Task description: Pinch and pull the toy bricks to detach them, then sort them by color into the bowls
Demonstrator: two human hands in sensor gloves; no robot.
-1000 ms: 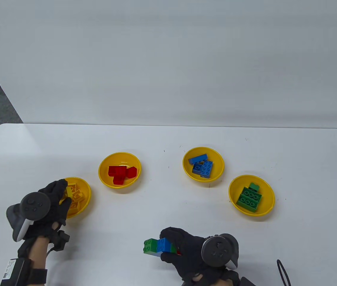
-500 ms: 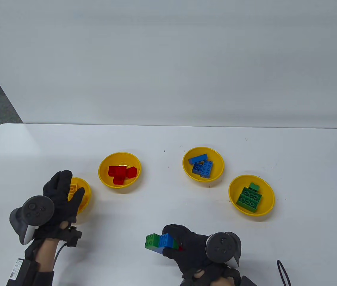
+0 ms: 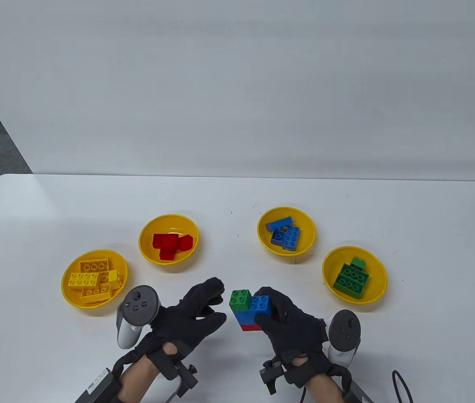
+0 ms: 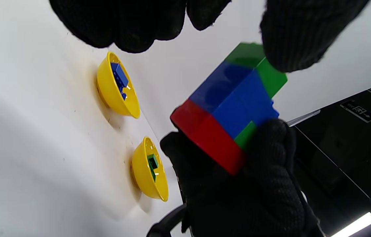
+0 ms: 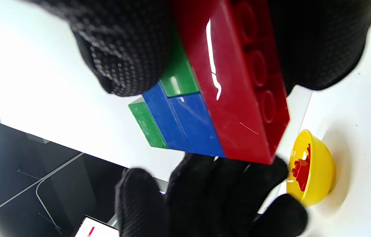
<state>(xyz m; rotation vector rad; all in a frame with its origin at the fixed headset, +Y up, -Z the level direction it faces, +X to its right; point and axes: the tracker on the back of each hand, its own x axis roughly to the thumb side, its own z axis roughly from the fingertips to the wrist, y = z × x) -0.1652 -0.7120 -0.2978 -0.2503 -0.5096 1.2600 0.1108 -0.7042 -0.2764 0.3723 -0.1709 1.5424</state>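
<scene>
My right hand (image 3: 267, 308) grips a stack of joined bricks (image 3: 249, 311) just above the table: a green brick (image 3: 239, 297) on top at the left, blue (image 3: 261, 304) beside it, red (image 3: 251, 327) at the bottom. In the right wrist view the red brick (image 5: 238, 82) fills the middle, with the blue brick (image 5: 185, 125) and a green edge (image 5: 147, 125) behind it. My left hand (image 3: 222, 303) is open just left of the stack, with its fingers (image 4: 123, 26) spread. Its thumb (image 4: 297, 39) overlaps the green brick (image 4: 264, 65); I cannot tell whether it touches.
Four yellow bowls stand in an arc: yellow bricks (image 3: 65, 289) at the left, red (image 3: 143, 245), blue (image 3: 262, 237), green (image 3: 328, 275) at the right. A black cable (image 3: 401, 382) loops at the bottom right. The table's back edge (image 3: 237, 177) meets a white wall.
My left hand let go of a yellow brick into the left bowl, then swung right to the stack. My right hand raised the stack, turned it upright and brought it toward the middle.
</scene>
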